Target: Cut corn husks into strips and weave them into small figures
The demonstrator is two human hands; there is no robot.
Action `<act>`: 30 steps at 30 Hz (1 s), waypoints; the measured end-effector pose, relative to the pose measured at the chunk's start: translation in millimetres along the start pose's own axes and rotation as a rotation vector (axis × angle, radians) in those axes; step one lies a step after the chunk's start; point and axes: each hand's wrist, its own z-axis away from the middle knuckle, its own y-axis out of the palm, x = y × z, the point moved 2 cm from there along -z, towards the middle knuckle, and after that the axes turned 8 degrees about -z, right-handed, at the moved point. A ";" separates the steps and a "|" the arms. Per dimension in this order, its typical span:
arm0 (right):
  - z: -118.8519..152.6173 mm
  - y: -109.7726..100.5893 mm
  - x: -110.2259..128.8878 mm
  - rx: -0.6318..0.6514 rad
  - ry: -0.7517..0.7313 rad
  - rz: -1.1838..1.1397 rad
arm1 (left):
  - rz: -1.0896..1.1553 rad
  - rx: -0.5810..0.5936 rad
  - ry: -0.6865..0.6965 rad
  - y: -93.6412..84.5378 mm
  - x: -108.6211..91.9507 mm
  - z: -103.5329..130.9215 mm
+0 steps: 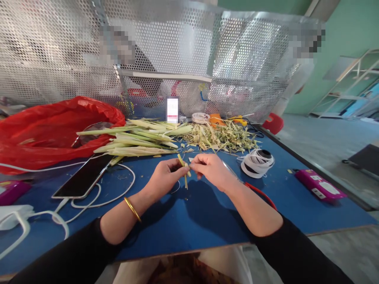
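Two hands meet above the blue table (166, 236): the left hand (166, 173) pinches a pale green strip (181, 159) between thumb and forefinger, and the right hand (211, 169) presses its thumb and forefinger together just beside it. Bare tabletop runs from under the hands to the front edge, between the forearms, and another open stretch lies right of the right forearm, up to the purple packet (319, 186) near the right edge. Past the fingers, the husk bundle (139, 138) and the dry leaf pile (225, 136) take up the far side, below the perforated screen (183, 43). To the left, the phone (84, 177) and white cable (118, 195) crowd the surface. What lies between the right fingertips is too small to tell. A red handle (262, 192) is partly covered by the right forearm; the red bag (59, 126) is cut off at left; figures behind the screen are blurred.
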 end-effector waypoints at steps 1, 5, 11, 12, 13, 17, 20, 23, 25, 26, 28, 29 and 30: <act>-0.2 0.5 -0.1 0.016 -0.012 -0.015 | 0.050 -0.014 -0.045 0.2 0.5 0.0; 0.1 1.2 4.7 0.057 -0.172 0.043 | 0.310 -0.045 -0.170 -0.4 0.1 0.9; 5.6 -0.3 15.4 -0.031 -0.538 0.339 | 0.516 0.024 -0.231 0.4 -1.2 3.7; 6.0 -0.6 15.6 -0.044 -0.545 0.353 | 0.524 0.035 -0.231 0.8 -1.2 4.1; 6.3 -1.0 15.6 -0.057 -0.544 0.362 | 0.533 0.048 -0.228 1.1 -1.2 4.3; 6.0 -2.4 15.4 -0.078 -0.532 0.364 | 0.586 0.073 -0.192 0.8 -1.6 3.9; 5.6 -2.8 16.0 -0.070 -0.533 0.360 | 0.613 0.066 -0.207 0.2 -0.7 3.3; 5.9 -2.3 16.4 -0.061 -0.519 0.365 | 0.537 0.064 -0.221 0.4 0.6 3.6; 6.2 -1.7 15.7 -0.066 -0.467 0.362 | 0.474 0.061 -0.220 0.9 1.4 3.8; 6.4 -1.3 14.9 -0.074 -0.423 0.359 | 0.443 0.056 -0.216 1.2 1.7 3.8; 6.4 -0.5 12.1 -0.092 -0.306 0.339 | 0.362 0.040 -0.194 1.6 2.3 3.7; 6.2 0.0 10.1 -0.097 -0.241 0.318 | 0.302 0.025 -0.174 1.4 2.4 3.6; 5.9 0.7 7.8 -0.096 -0.177 0.290 | 0.223 0.004 -0.144 1.1 2.1 3.7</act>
